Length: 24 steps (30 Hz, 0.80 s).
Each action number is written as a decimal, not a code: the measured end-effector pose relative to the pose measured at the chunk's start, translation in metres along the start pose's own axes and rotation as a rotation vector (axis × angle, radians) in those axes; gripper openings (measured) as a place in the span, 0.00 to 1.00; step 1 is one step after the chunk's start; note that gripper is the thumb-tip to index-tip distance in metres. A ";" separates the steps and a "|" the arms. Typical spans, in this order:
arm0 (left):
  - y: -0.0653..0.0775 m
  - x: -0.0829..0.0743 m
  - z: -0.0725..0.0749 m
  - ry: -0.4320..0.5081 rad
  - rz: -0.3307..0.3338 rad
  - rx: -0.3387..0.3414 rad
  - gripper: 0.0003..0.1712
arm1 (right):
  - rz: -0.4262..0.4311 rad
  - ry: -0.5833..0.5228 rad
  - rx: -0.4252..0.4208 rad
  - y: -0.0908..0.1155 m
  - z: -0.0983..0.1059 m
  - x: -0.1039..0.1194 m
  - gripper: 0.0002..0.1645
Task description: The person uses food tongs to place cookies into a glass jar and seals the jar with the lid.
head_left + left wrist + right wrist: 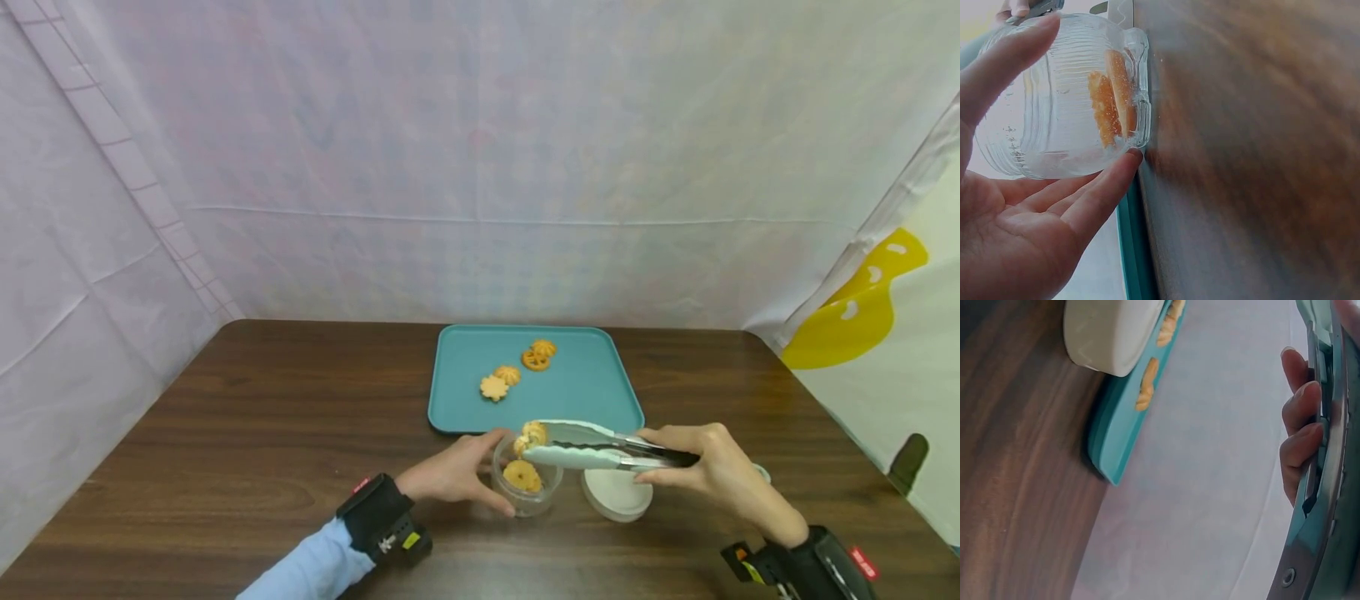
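Tongs holding a cookie directly above the open jar.

The left hand [453,473] cups the clear jar [527,486] on the table [225,467], fingers curved against its ribbed wall; one cookie [522,476] lies inside. The right hand [701,471] squeezes the tongs [600,448], long axis left-right, tips pinching a second cookie [531,436] over the jar mouth. The white lid [617,495] sits just right of the jar; the teal tray [592,392] behind carries more cookies.

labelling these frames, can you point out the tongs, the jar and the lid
tongs [592,446], head view, middle of the pale arms
jar [1054,106], left wrist view, ribbed clear wall
lid [617,493], head view, white top face
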<state>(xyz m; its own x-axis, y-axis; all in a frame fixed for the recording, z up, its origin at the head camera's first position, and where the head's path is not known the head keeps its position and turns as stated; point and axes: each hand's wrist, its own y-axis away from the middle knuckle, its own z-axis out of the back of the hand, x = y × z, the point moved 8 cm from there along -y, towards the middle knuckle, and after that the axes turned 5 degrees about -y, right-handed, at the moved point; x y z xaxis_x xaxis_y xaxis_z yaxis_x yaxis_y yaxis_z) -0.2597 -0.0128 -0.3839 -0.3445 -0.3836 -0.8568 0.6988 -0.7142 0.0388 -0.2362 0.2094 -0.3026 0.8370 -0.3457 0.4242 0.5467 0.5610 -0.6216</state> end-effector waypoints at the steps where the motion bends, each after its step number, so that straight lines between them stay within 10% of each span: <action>1: 0.000 0.000 0.000 0.002 -0.004 0.000 0.44 | -0.004 -0.004 0.009 0.001 -0.001 0.000 0.27; 24: 0.000 -0.002 0.002 -0.069 -0.034 -0.017 0.44 | -0.056 0.051 0.070 0.003 -0.014 0.007 0.26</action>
<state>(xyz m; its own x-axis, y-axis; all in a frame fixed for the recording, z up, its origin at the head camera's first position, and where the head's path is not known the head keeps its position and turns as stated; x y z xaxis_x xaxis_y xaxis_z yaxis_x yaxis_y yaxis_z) -0.2602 -0.0131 -0.3809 -0.4105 -0.3990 -0.8200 0.6960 -0.7181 0.0010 -0.2289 0.1978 -0.3109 0.8062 -0.4151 0.4215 0.5912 0.5901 -0.5498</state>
